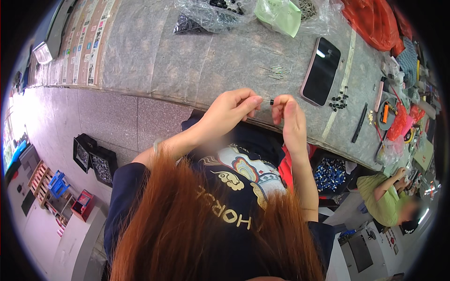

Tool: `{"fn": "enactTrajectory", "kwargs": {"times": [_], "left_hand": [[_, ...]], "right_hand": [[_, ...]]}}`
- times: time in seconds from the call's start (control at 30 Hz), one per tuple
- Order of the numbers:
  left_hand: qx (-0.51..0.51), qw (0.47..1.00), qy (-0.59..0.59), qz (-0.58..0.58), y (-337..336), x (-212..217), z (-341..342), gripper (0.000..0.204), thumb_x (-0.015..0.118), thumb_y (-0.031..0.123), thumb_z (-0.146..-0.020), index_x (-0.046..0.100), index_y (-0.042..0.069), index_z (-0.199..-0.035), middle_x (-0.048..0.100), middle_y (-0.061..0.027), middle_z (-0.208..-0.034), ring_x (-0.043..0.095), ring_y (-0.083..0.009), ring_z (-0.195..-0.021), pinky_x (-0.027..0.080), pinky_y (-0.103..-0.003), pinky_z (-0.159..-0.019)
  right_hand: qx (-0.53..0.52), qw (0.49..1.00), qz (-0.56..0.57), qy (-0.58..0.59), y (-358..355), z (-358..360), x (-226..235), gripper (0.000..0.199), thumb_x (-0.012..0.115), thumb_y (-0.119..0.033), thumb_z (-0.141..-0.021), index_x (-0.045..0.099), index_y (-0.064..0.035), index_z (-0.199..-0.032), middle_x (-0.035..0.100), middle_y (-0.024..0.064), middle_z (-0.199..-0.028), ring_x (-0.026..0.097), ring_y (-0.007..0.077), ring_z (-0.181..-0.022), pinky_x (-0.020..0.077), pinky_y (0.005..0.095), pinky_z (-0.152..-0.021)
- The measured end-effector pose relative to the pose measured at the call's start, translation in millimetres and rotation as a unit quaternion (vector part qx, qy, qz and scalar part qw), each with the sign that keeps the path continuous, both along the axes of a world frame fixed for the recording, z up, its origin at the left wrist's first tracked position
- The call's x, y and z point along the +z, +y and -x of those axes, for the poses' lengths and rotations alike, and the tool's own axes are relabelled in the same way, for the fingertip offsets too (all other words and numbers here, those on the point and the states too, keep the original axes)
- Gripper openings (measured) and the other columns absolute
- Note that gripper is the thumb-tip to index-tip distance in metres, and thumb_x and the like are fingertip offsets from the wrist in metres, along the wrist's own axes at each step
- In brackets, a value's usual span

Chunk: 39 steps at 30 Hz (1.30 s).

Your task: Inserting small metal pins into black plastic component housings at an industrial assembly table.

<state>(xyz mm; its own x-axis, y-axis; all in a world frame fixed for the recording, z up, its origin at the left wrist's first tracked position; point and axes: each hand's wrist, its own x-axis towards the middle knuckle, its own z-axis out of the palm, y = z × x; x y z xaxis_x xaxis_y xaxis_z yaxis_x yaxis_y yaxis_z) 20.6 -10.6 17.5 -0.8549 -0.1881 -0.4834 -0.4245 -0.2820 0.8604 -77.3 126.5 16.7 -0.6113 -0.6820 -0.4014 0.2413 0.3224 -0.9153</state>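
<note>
Just over the table's near edge, my left hand (228,111) pinches a thin metal pin (266,100) between thumb and fingertips. Facing it, my right hand (291,122) has its fingertips closed on a small black cap (272,102), which meets the pin's right end. How far the pin sits inside the cap is too small to tell. Beyond my hands lies a loose heap of thin metal pins (279,71) on the grey table covering (187,65). Right of the phone is a cluster of small black caps (339,100), some with pins showing.
A smartphone (321,71) lies right of the pins. Clear bags of black parts (208,18) and metal pins (307,9) sit at the back. A black pen (360,122) and a red bag (370,23) are right. A co-worker (386,196) sits far right.
</note>
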Motion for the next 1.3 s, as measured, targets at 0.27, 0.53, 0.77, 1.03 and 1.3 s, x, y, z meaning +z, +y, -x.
{"fn": "enactTrajectory", "kwargs": {"times": [0.27,0.53,0.77,1.03,1.3], "left_hand": [[-0.023,0.999,0.046,0.004,3.1,-4.4,-2.1,0.02,0.045,0.018,-0.086,0.054,0.002,-0.08,0.052,-0.0006,-0.069,0.046,-0.0062,-0.061,0.038,-0.021,-0.055],[0.009,1.0,0.006,0.028,1.4,-0.7,1.0,0.018,0.044,0.016,-0.086,0.054,0.001,-0.083,0.054,-0.0053,-0.071,0.05,-0.0111,-0.063,0.04,-0.024,-0.057],[-0.091,0.973,0.102,0.186,2.1,-8.5,-0.2,0.022,0.04,0.018,-0.088,0.054,0.001,-0.085,0.054,-0.0014,-0.07,0.047,-0.0062,-0.061,0.039,-0.02,-0.055],[-0.022,0.988,0.009,-0.15,7.1,-13.9,-6.1,0.017,0.047,0.014,-0.085,0.052,-0.001,-0.091,0.055,-0.0029,-0.074,0.049,-0.0057,-0.062,0.042,-0.018,-0.055],[0.024,0.993,-0.037,-0.108,14.3,-12.5,-15.8,0.021,0.046,0.015,-0.085,0.05,-0.003,-0.095,0.055,-0.0038,-0.075,0.05,-0.0068,-0.063,0.043,-0.02,-0.054]], "right_hand": [[0.128,0.933,-0.005,0.336,-2.4,-3.1,0.3,0.016,0.043,-0.013,-0.084,0.048,0.0003,-0.077,0.05,0.0142,-0.064,0.043,0.0301,-0.052,0.0365,0.0318,-0.05],[0.068,0.973,-0.037,0.22,-3.0,-1.3,2.6,0.023,0.043,-0.014,-0.084,0.045,0.0013,-0.067,0.041,0.0147,-0.053,0.042,0.0217,-0.046,0.0329,0.0305,-0.046],[0.046,0.993,-0.043,0.103,-0.5,-5.8,0.9,0.027,0.043,-0.018,-0.086,0.045,0.0009,-0.067,0.037,0.0078,-0.052,0.037,0.0093,-0.049,0.0317,0.0284,-0.045],[0.058,0.994,-0.092,0.022,3.0,-9.6,12.6,0.017,0.045,-0.015,-0.086,0.051,-0.0014,-0.077,0.049,0.0,-0.061,0.041,0.0045,-0.057,0.0332,0.0202,-0.05],[0.009,0.974,0.045,-0.222,18.4,-14.2,-5.4,0.015,0.046,-0.009,-0.085,0.048,0.0003,-0.095,0.057,0.0061,-0.078,0.053,0.0101,-0.067,0.0421,0.0213,-0.06]]}}
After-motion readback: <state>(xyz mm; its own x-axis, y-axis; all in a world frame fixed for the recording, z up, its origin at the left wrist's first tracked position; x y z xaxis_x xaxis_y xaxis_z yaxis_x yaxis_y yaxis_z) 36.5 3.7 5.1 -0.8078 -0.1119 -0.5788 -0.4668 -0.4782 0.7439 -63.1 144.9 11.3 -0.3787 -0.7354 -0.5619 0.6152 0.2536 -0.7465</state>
